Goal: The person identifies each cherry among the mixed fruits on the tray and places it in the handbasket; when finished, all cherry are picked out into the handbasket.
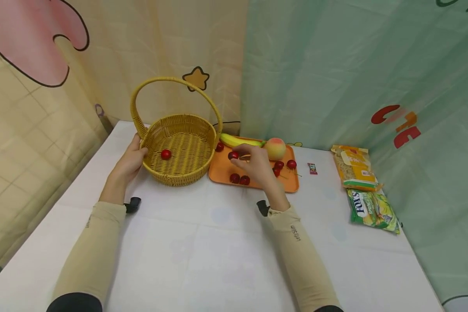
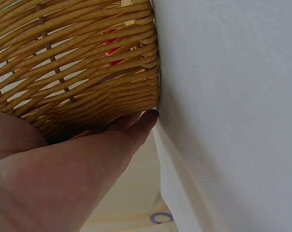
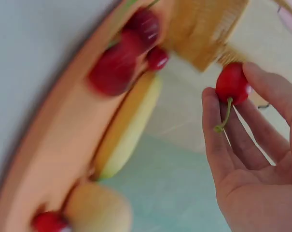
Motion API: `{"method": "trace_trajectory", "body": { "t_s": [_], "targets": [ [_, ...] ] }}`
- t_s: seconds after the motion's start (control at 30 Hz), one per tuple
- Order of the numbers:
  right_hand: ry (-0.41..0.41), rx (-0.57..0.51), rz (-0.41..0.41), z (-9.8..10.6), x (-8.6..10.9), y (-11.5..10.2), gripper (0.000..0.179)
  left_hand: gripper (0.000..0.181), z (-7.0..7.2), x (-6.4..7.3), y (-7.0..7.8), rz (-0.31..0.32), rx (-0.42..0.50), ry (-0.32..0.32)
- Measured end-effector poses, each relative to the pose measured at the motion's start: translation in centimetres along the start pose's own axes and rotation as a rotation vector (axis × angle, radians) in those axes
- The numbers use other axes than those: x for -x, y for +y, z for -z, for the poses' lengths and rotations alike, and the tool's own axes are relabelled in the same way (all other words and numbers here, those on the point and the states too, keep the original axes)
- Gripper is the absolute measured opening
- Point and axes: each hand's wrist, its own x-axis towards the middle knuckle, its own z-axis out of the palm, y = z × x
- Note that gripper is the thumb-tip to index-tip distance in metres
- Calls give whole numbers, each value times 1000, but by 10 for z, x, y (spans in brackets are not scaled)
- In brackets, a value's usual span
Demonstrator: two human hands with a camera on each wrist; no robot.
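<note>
My left hand (image 1: 128, 163) grips the left side of a yellow wicker basket (image 1: 175, 179) with a tall arched handle. In the left wrist view its fingers lie along the woven wall, low beside the white tablecloth. One red cherry (image 1: 165, 154) lies inside the basket. Above an orange tray (image 1: 219, 168), my right hand (image 1: 259, 165) pinches another cherry (image 3: 232, 84) between thumb and fingertips, its green stem hanging down. On the tray are a banana (image 1: 242, 141), a peach (image 1: 275, 149) and several more cherries (image 1: 244, 180).
Right of the tray lies a small red wrapped candy (image 1: 312, 168). Farther right are an orange-and-yellow food bag (image 1: 355, 168) and a green Fox's candy bag (image 1: 373, 211), near the table's right edge. Printed curtains (image 1: 320, 73) hang right behind the table.
</note>
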Motion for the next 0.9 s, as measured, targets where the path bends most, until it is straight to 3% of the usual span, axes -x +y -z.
{"method": "trace_trajectory", "body": {
  "t_s": [0.13, 0.53, 0.73, 0.9],
  "targets": [
    [13, -32, 66, -12, -7, -20, 31, 80, 1, -1, 1, -3, -2, 5],
    [-93, -34, 161, -53, -24, -61, 32, 76, -5, 9, 14, 53, 19, -19],
    [-125, 18, 199, -58, -23, -57, 39, 76, -3, 4, 6, 58, 9, -12],
    [-72, -9, 210, -48, -15, -40, 39, 75, 0, 2, 5, 53, -4, -13]
  ]
}}
